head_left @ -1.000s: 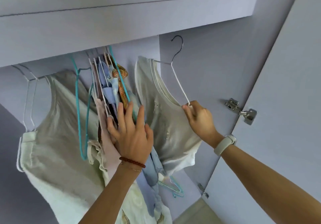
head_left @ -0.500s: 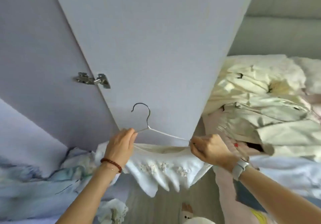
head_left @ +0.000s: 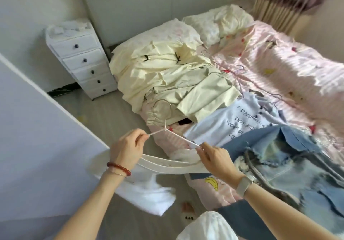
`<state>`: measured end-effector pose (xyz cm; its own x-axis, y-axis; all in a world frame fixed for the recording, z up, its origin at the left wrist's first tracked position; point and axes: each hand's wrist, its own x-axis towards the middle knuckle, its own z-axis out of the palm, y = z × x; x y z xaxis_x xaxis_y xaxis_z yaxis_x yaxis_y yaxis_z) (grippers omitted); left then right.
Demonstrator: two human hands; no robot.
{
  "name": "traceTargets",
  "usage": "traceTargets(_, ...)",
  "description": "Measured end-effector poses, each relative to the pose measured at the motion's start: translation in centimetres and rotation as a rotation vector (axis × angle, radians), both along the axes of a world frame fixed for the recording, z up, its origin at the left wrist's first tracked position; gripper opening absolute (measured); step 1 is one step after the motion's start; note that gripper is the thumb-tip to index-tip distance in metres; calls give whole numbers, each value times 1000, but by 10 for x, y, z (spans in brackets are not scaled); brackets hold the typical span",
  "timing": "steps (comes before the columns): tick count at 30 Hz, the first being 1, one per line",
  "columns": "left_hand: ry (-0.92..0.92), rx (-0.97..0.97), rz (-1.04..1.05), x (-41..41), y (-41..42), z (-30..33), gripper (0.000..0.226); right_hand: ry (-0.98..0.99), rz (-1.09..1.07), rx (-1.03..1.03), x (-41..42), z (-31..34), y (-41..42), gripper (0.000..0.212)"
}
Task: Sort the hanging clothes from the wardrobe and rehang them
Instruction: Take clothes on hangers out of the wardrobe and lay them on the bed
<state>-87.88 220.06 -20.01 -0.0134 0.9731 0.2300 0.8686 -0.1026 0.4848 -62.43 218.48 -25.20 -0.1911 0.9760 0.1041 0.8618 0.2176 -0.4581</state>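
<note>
Both hands, left hand (head_left: 128, 149) and right hand (head_left: 216, 158), pinch a white hanger (head_left: 168, 126) holding a white top (head_left: 149, 184) beside the clothes-piled bed (head_left: 279, 57), mid-frame.

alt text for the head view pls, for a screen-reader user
Two hands, left hand and right hand, each pinch a shoulder of a white wire hanger carrying a white top, held above the floor beside a bed. Cream clothes, a printed T-shirt and denim lie piled on the bed.

Pale blue T-shirt (head_left: 240, 126) on bed: partly readable print "I DNS…", "DOT K…", "WOF BL…", "US…"
</note>
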Motion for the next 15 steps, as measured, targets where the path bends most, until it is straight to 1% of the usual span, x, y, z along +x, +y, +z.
traceTargets(4, 42, 69, -101, 50, 51, -4, 7, 129, -222, 3, 26, -9, 2, 32)
traceTargets(6, 29, 99, -137, 80, 75, -5, 4, 147, -343, 76, 40, -5, 8, 28)
traceTargets(8, -12, 86, -186, 109, 100, -6, 4, 144, -444, 151, 58, 1, 18, 21)
traceTargets(9, -32, 72, -207, 123, 112, -6, 8, 145, -493, 162, 68, 3, 24, 20)
traceTargets(12, -72, 87, -273, 159, 147, -1, 17, 126, -600, 180, 99, 12, 43, 23)
traceTargets(15, -118, 138, -344, 191, 180, 9, 19, 54, -680, 294, 126, 24, 67, 30)
